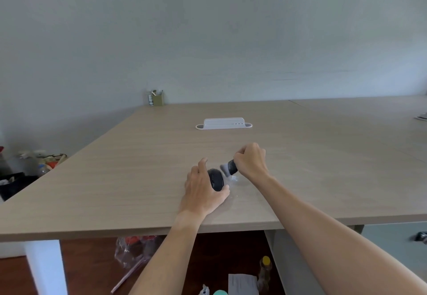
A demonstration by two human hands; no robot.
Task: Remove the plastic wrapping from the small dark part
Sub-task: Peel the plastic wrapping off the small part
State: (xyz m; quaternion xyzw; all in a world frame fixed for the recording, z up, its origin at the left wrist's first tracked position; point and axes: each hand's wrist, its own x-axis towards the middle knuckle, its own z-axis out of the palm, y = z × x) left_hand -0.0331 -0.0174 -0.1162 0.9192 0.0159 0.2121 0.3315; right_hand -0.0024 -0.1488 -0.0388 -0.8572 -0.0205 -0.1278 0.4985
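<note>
Dark cylindrical part (231,167), filmy wrap at its end, right grip (250,159) fisted round it, left grip (203,188) cupping black wheel (216,179)

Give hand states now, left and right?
Left hand: closed around the round dark part.
Right hand: fisted on the small wrapped part.

Scene evenly lit by soft, diffuse daylight; glare not seen on table (138,167). Faint shadow cast toward 9 o'clock on wall (208,29). Edges bowed by wide-angle distortion; overall focus softened.
</note>
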